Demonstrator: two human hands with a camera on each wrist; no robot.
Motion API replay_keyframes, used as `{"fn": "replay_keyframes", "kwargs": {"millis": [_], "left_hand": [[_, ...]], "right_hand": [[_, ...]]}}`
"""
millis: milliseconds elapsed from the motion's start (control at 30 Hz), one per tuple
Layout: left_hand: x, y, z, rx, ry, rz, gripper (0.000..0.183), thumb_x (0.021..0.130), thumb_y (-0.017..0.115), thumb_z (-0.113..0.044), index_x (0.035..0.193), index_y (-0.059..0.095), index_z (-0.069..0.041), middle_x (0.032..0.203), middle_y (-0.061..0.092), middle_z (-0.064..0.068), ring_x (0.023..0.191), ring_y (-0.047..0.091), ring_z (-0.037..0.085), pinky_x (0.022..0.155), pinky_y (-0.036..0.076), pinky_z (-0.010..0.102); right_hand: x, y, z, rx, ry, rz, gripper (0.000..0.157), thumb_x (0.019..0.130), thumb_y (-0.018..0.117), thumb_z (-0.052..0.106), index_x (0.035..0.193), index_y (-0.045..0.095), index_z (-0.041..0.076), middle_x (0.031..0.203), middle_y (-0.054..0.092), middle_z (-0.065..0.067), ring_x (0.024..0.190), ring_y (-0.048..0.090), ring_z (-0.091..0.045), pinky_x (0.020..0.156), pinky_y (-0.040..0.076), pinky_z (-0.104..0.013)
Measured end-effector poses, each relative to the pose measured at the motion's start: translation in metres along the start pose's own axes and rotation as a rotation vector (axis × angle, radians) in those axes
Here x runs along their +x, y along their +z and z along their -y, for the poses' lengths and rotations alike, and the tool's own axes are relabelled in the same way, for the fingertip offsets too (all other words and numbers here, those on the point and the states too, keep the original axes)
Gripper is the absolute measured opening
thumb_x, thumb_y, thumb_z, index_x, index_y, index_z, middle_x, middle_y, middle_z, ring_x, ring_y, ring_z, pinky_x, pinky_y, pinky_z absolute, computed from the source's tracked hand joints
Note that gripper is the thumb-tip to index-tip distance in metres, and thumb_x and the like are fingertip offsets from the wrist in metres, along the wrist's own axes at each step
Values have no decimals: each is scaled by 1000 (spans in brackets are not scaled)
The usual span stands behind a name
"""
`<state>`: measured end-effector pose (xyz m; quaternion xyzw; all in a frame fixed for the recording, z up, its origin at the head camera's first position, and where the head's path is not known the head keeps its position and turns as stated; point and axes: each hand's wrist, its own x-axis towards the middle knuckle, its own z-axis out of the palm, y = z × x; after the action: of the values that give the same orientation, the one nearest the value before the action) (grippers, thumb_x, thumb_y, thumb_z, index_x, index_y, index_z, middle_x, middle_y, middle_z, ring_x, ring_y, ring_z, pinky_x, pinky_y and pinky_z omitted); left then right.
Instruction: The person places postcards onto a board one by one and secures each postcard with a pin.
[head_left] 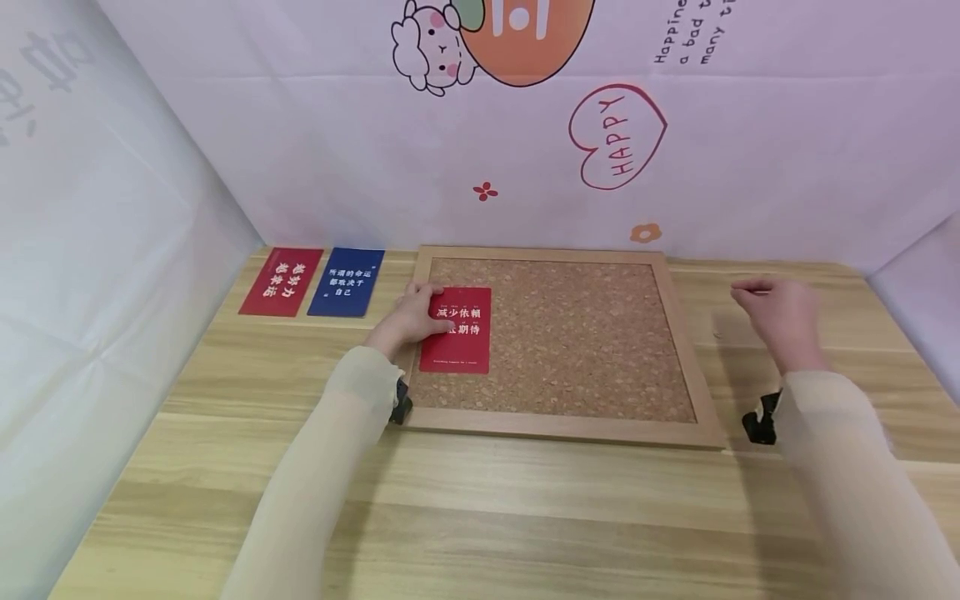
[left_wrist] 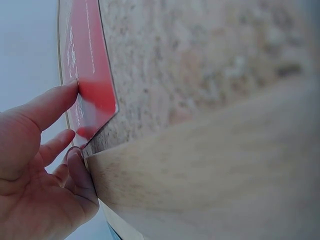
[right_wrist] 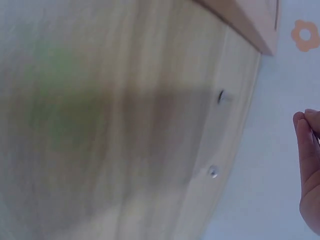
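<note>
A red card (head_left: pixel 459 350) with white characters lies on the left part of the wood-framed corkboard (head_left: pixel 577 333). My left hand (head_left: pixel 415 312) reaches over the frame's left side, its thumb laid on the card's face. In the left wrist view, the left hand (left_wrist: pixel 47 150) has thumb and forefinger against the glossy card (left_wrist: pixel 92 60), other fingers by the frame edge. Right of the board, my right hand (head_left: pixel 780 312) is raised with thumb and fingertips brought together. I cannot tell whether something small is between the right hand's (right_wrist: pixel 311 165) fingertips.
Left of the board lie another red card (head_left: pixel 281 283) and a blue card (head_left: pixel 347 283). In the right wrist view, a small pin-like piece (right_wrist: pixel 223 97) and a clear round piece (right_wrist: pixel 213 171) are on the wooden table (right_wrist: pixel 125 150). A printed white cloth (head_left: pixel 337 150) hangs behind.
</note>
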<state>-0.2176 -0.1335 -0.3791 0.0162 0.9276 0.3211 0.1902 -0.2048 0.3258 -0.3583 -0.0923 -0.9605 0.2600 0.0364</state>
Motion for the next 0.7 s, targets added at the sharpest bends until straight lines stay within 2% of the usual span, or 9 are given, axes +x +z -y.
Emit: {"fn": "replay_keyframes", "kwargs": {"millis": [233,367,467,567,700], "left_hand": [[0,0,1,2,7,-3,67,92,63,-21,148,29,-7,147,23,18,134,29,36,111,33,48],[1,0,1,3,8,-2,67,92,63,-21,148,29,-7,148,23,18,134,30,37,112,32,48],[1,0,1,-1,3,-1,67,91,63,-21,148,29,-8,148,23,18,135,29,36,112,32,49],[0,-1,0,-4,-1,1,68,92,63,-21,148,28,-8,149,22,18,135,29,37,112,32,49],[-1,-1,0,-2,0,5,68,92,62,-21,149,27,-7,148,23,19,135,29,37,112,32,49]], "right_hand": [[4,2,26,-6,-21,-2,43,99,46,32,118,64,-2,122,60,-29,98,59,-37,61,41,-24],[6,4,42,31,-39,4,43,100,46,32,119,63,-2,124,59,-29,104,60,-40,68,47,-33],[6,5,55,74,-48,25,43,100,45,32,122,61,0,126,58,-28,106,58,-38,73,47,-39],[8,7,69,115,-56,27,43,100,45,34,123,61,2,123,60,-24,101,60,-29,70,47,-31],[10,9,88,193,-51,23,42,98,48,35,122,61,3,116,61,-17,86,58,-7,63,43,-16]]}}
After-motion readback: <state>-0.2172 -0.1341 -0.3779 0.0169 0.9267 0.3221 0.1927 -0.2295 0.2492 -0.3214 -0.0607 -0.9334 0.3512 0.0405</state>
